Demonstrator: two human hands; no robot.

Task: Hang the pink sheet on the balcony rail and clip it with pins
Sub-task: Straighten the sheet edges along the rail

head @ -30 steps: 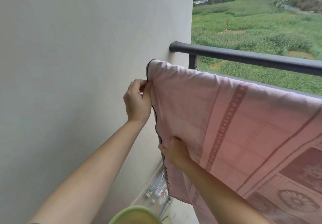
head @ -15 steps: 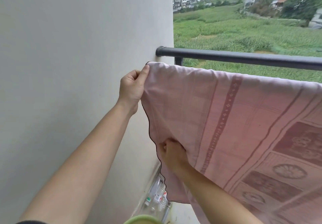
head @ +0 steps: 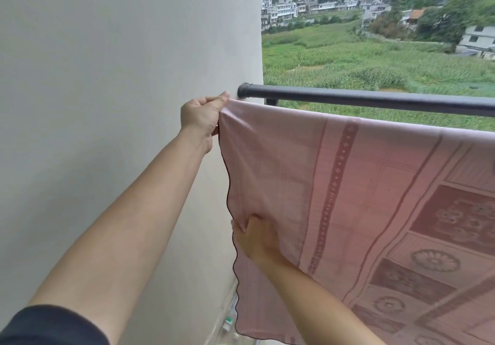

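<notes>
The pink sheet (head: 348, 197), patterned with darker bands and flower squares, hangs spread in front of the dark balcony rail (head: 375, 99). Its top edge sits just below and in front of the rail. My left hand (head: 202, 115) pinches the sheet's top left corner, close to the rail's wall end. My right hand (head: 254, 238) grips the sheet's left side lower down, with the fingers tucked into a fold of the cloth. No pins are in view.
A pale wall (head: 120, 103) runs along the left, right up to the rail's end. Several plastic bottles (head: 227, 323) lie on the floor at the wall's foot. Beyond the rail lie green fields and houses.
My left hand has carried the sheet's top corner up toward the rail's end, and the top edge has risen with it. My right hand keeps its hold on the left side.
</notes>
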